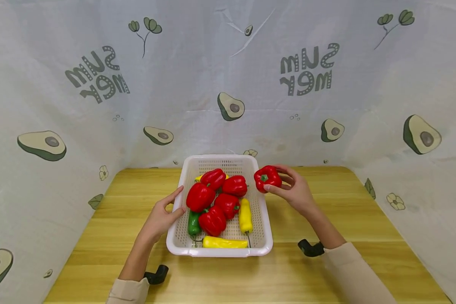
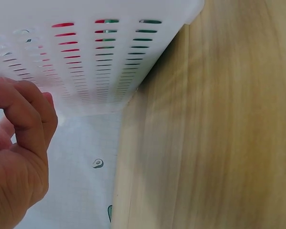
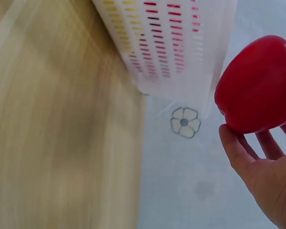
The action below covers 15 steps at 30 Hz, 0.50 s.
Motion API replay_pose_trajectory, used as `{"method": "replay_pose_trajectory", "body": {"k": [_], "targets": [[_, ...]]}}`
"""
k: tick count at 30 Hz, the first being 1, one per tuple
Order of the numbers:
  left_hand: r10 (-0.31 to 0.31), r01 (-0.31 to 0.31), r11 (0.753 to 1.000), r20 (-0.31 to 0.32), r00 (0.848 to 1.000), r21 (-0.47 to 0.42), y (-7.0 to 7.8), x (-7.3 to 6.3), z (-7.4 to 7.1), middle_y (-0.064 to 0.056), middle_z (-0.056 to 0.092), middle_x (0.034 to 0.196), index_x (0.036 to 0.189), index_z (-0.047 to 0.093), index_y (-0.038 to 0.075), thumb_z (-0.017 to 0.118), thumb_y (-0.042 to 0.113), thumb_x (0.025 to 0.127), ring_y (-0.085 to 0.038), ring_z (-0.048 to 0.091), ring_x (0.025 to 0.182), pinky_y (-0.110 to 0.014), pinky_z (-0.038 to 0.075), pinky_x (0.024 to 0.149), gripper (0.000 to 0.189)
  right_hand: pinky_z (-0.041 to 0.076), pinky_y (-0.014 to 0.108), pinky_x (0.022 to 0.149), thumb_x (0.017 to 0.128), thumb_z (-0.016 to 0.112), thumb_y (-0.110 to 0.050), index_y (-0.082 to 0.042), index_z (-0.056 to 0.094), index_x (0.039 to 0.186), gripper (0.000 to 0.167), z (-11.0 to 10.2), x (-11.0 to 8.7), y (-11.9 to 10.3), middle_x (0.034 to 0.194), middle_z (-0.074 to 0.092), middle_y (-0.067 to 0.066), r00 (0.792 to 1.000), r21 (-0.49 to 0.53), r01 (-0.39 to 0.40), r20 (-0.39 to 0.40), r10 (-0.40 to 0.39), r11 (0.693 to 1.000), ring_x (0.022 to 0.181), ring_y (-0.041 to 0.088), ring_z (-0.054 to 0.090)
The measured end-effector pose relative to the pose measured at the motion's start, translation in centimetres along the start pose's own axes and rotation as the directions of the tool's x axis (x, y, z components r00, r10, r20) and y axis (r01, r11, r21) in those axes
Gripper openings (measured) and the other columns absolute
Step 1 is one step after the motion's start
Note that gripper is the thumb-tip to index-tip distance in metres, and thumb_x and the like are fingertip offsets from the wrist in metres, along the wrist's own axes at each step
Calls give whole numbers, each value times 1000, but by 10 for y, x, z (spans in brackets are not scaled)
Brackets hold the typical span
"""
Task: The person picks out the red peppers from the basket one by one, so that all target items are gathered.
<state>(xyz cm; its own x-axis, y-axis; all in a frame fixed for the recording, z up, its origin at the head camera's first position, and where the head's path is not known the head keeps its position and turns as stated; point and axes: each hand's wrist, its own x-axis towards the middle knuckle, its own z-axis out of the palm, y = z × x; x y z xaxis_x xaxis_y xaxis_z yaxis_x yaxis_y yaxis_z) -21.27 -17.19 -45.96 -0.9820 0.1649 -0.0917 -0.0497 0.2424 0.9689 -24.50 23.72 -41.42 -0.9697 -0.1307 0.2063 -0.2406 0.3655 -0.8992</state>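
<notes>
A white plastic basket (image 1: 266, 228) with slotted walls stands on the table. In it lie several red bell peppers (image 1: 200, 197), long yellow peppers (image 1: 245, 216) and a green pepper (image 1: 194, 223). My left hand (image 1: 162, 217) holds the basket's left rim, its thumb over the edge; curled fingers show beside the slotted wall in the left wrist view. Just past the right rim, my right hand (image 1: 294, 190) grips another red bell pepper (image 1: 267, 178) between thumb and fingers, its green stem towards the head camera. The right wrist view shows this pepper raised beside the basket wall.
The wooden table (image 1: 327, 270) extends on both sides of the basket. A pale cloth (image 1: 197, 76) printed with avocados and flowers hangs behind and at both sides. Each wrist wears a black mount (image 1: 310, 248).
</notes>
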Motion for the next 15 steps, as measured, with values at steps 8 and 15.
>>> {"method": "replay_pose_trajectory", "body": {"k": [8,15], "targets": [[-9,9,1000,0,1000,-15,-1,1,0,-24,37,161,161,38,29,64,9,98,-41,74,101,-51,66,69,71,58,19,92,95,75,-29,-12,36,159,77,-10,4,22,158,40,18,991,33,-130,-27,131,991,136,42,49],[-8,8,1000,-8,1000,-29,-3,3,0,-24,41,158,160,39,31,64,8,97,-42,74,102,-52,65,71,71,57,25,100,96,72,-36,-12,35,159,77,-17,14,43,160,38,18,980,16,-197,-32,198,980,138,42,47]]}}
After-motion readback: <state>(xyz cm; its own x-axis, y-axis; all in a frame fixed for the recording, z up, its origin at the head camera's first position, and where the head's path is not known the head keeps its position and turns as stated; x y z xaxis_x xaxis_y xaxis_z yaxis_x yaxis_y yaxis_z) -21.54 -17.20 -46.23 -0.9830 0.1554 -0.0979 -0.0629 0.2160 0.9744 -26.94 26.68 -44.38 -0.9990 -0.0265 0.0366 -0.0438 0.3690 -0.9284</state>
